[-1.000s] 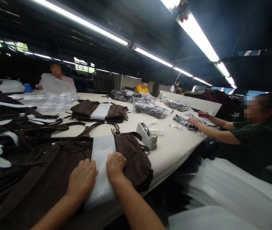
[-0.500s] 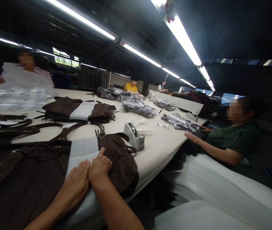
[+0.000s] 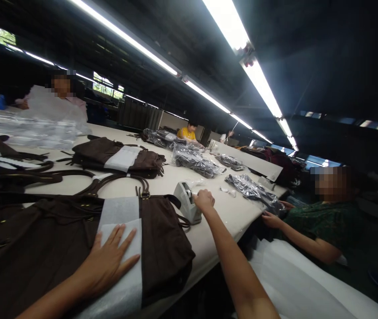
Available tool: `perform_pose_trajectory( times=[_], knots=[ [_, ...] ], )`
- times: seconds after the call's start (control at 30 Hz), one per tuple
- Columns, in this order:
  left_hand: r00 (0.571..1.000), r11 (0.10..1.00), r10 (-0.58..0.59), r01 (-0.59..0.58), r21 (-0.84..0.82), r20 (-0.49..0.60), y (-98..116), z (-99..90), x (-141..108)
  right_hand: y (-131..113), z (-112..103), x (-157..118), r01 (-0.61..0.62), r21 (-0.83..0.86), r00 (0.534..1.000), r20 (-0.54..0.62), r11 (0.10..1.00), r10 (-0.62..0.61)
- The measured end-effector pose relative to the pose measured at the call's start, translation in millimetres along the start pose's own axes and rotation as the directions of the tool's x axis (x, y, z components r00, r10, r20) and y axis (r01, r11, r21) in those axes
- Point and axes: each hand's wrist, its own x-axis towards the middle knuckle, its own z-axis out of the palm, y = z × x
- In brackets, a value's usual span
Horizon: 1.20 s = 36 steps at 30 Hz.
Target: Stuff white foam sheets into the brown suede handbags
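A dark brown handbag [image 3: 167, 239] lies on the table in front of me, with a white foam sheet [image 3: 120, 210] wrapped around it as a band. My left hand [image 3: 111, 257] rests flat on this band, its fingers spread. Beyond the bag's right end stands a grey tape dispenser [image 3: 184, 206]. At its right side is my right hand [image 3: 205, 200], fingers closed in a pinch; whatever is between them is too small to make out. The bag's brown handles [image 3: 122, 179] lie on the table behind it.
Another banded brown bag [image 3: 92, 153] lies behind. Bags in clear plastic [image 3: 195, 161] sit farther off on the table [image 3: 162, 186]. At right, a co-worker in green [image 3: 318, 221] handles a plastic-wrapped bag [image 3: 253, 190]. White sheets [image 3: 295, 270] are stacked below. Another person [image 3: 75, 104] is at far left.
My right hand has left the foam band and reached forward and right to the tape dispenser. My left hand remains on the band, its fingers now spread.
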Motion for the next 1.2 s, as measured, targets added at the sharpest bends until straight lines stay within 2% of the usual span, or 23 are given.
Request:
perform_pose_trajectory(
  times=[0.07, 0.17, 0.27, 0.47, 0.67, 0.8, 0.9, 1.03, 1.13, 1.2],
  knots=[
    [0.998, 0.999, 0.021, -0.022, -0.028, -0.062, -4, 5.9, 1, 16, -5, 20, -0.078, 0.037, 0.989, 0.132, 0.996, 0.073],
    [0.995, 0.998, 0.022, -0.028, -0.062, -0.094, -7, 9.9, 2, 34, -2, 35, -0.144, 0.156, 0.949, 0.302, 0.977, 0.092],
    [0.996, 0.996, 0.028, -0.035, -0.086, -0.087, -6, 7.2, 1, 41, 6, 38, -0.154, 0.284, 0.935, 0.353, 0.946, 0.046],
    [1.000, 0.996, 0.002, -0.004, -0.085, -0.027, -3, -0.5, -2, 38, 9, 39, -0.070, 0.484, 0.966, 0.251, 0.872, -0.062],
    [1.000, 0.998, 0.013, -0.015, -0.057, -0.027, -2, 0.5, -2, 46, -16, 21, 0.137, 0.636, 0.962, 0.096, 0.759, -0.254],
    [0.998, 0.999, 0.025, -0.026, -0.026, -0.054, -6, 8.3, 2, 66, -24, 7, 0.168, 0.662, 0.954, 0.078, 0.730, -0.290],
    [0.993, 0.999, 0.044, -0.044, 0.007, -0.112, -13, 21.3, 7, 88, -14, -1, 0.141, 0.658, 0.964, 0.078, 0.740, -0.254],
    [0.983, 0.995, 0.084, -0.073, 0.073, -0.162, -25, 41.6, 12, 110, 10, -12, 0.127, 0.645, 0.978, 0.043, 0.753, -0.202],
    [0.977, 0.991, 0.110, -0.093, 0.099, -0.181, -32, 50.4, 14, 116, 29, -20, 0.145, 0.621, 0.986, -0.022, 0.770, -0.168],
    [0.978, 0.990, 0.110, -0.092, 0.108, -0.176, -33, 50.0, 15, 118, 41, -24, 0.170, 0.587, 0.985, -0.100, 0.791, -0.138]
  ],
)
